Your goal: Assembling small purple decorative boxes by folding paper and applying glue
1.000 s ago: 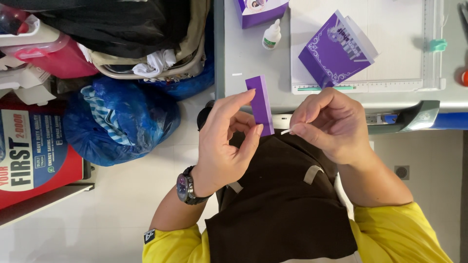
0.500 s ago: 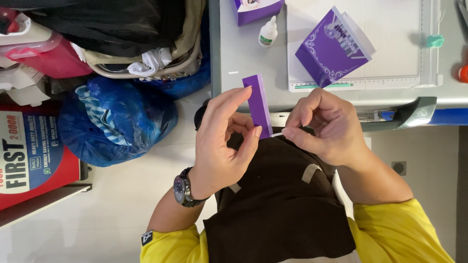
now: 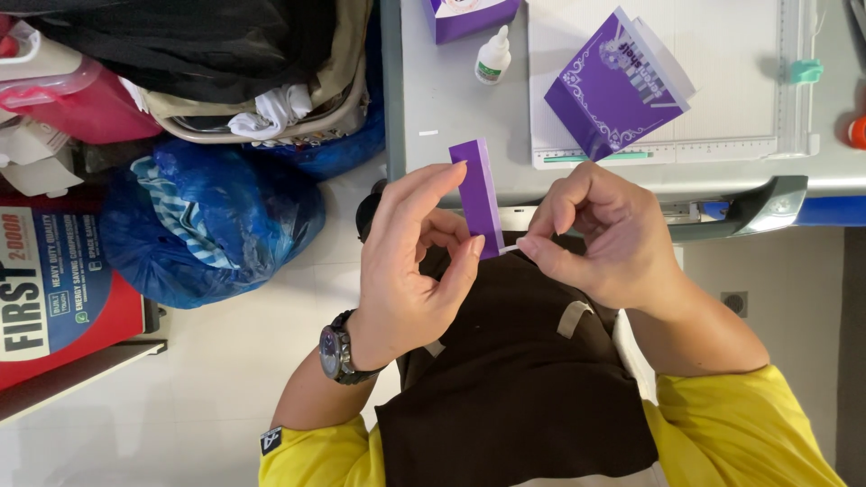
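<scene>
My left hand (image 3: 417, 261), with a watch on its wrist, pinches a narrow purple paper strip (image 3: 479, 194) between thumb and fingers, holding it upright over my lap. At the strip's lower end, my right hand (image 3: 603, 233) pinches a thin white sliver, perhaps tape backing (image 3: 510, 248). Both hands hover just in front of the grey table (image 3: 442, 99).
On the table lie a folded purple card (image 3: 606, 90) on a white cutting mat (image 3: 740, 81), a small white glue bottle (image 3: 492, 56) and a purple box (image 3: 469, 13). A paper trimmer handle (image 3: 758, 206) lines the table edge. A blue plastic bag (image 3: 207, 221), bags and a pink container (image 3: 81, 99) sit on the floor at left.
My hands and the purple strip have stayed in nearly the same place. My right fingers shifted slightly at the strip's lower end, with the white sliver now showing between the hands.
</scene>
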